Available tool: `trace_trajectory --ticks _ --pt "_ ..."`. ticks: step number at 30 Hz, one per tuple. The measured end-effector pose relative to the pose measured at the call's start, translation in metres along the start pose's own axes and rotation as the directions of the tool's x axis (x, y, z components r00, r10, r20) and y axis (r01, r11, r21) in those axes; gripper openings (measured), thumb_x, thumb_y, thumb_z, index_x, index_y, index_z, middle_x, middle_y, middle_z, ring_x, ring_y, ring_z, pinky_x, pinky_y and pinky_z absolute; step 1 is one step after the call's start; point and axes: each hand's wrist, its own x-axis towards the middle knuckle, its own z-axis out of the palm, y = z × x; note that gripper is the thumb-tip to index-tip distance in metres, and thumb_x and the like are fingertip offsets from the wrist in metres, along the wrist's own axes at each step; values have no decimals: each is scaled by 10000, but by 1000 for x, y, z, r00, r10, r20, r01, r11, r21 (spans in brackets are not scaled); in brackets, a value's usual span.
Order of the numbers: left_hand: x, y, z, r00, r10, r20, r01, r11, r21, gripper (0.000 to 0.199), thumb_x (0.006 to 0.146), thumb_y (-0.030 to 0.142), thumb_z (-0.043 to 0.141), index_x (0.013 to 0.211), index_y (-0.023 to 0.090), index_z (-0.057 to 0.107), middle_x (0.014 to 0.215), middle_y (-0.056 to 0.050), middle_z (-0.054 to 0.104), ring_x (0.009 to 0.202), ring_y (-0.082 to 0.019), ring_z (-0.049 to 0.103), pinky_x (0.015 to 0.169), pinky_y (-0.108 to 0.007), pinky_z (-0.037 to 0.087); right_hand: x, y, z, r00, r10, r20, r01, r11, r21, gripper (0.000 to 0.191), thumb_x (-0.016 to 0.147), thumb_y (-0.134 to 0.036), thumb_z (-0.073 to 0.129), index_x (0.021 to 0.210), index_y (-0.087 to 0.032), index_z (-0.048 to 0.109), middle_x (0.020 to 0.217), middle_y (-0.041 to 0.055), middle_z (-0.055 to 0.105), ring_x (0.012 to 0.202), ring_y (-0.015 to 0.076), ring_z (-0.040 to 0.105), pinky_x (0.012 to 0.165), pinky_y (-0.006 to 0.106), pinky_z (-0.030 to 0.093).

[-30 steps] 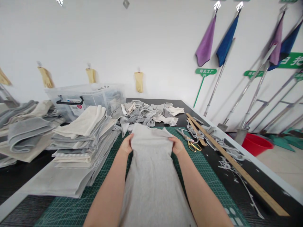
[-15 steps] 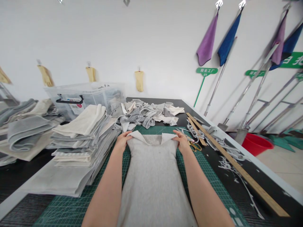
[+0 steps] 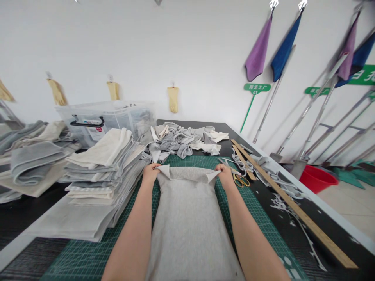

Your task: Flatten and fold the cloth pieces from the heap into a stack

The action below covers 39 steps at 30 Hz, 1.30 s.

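A grey piece of fabric [image 3: 191, 222] stretches from the bottom of the view up to my two hands, above a green cutting mat [image 3: 258, 222]. My left hand [image 3: 150, 172] is closed on its far left corner. At the far right corner, my right hand [image 3: 225, 175] pinches the cloth between thumb and fingers. The far edge is folded over toward me and spans taut between both hands. Scissors with gold handles [image 3: 241, 180] lie just right of my right hand.
A tall stack of folded fabric [image 3: 99, 187] stands on the left, a clear plastic box [image 3: 108, 117] behind it. Loose grey scraps [image 3: 187, 138] are heaped at the back. A long wooden ruler [image 3: 293, 205] and cut strips [image 3: 287, 187] lie on the right, near the table edge.
The folded-over far edge now runs across the whole width, where before the middle sagged open. My fingers have closed tighter on both corners.
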Motion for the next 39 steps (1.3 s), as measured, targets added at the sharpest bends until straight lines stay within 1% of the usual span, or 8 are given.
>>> trace_trajectory --ticks 6,11,17,24,28,31,34,39 --pt "0 1 -1 997 44 -57 -46 998 -39 91 399 98 518 446 150 461 438 70 431 456 -64 350 461 -177 240 -5 3 4 999 25 32 -30 988 153 178 458 -115 404 450 -173 236 599 -39 429 553 87 393 480 201 278" --pt "-1 2 1 999 32 -1 -31 982 -187 250 437 224 540 464 160 300 527 61 454 473 -58 396 461 -169 285 -10 0 4 991 77 112 -102 964 244 194 468 -125 421 454 -171 233 528 -57 365 450 59 307 412 186 205" --pt "0 -1 -10 993 -53 106 76 971 -228 193 424 194 553 576 160 439 463 65 432 411 -67 385 423 -181 276 -12 -6 -3 969 105 223 -166 947 274 127 459 -93 472 538 -174 414 503 -68 358 434 56 294 409 182 189" --pt "-2 4 -15 994 4 107 27 959 -281 213 438 97 509 477 155 308 477 80 382 431 -39 339 426 -160 228 -13 -14 -6 964 69 255 -149 940 307 266 450 -89 501 461 -165 246 516 -66 312 486 58 297 443 177 225" --pt "-11 13 -19 972 16 236 63 944 -322 294 445 83 510 448 152 223 451 76 319 411 -28 298 405 -157 207 -20 -22 -11 921 134 366 -234 941 243 316 431 -111 540 445 -173 231 487 -65 316 445 51 281 407 178 219" --pt "-22 20 -27 914 -40 404 174 938 -301 303 437 94 555 433 160 259 416 73 304 368 -27 271 369 -164 201 -27 -30 -17 874 212 438 -306 939 157 303 382 -146 586 432 -183 290 421 -72 314 379 43 247 357 186 199" --pt "-27 23 -29 869 -105 483 270 919 -287 291 421 147 609 444 165 319 388 70 316 327 -33 267 335 -176 213 -25 -33 -16 897 247 366 -308 944 120 289 392 -266 593 441 -191 318 396 -69 331 355 53 275 352 199 237" --pt "-15 16 -11 927 -202 317 315 877 -362 217 542 275 591 664 180 439 540 33 466 430 -70 445 428 -195 356 -13 -16 8 966 258 15 -258 966 9 217 553 -390 484 638 -196 437 625 -2 527 561 136 484 513 246 367"
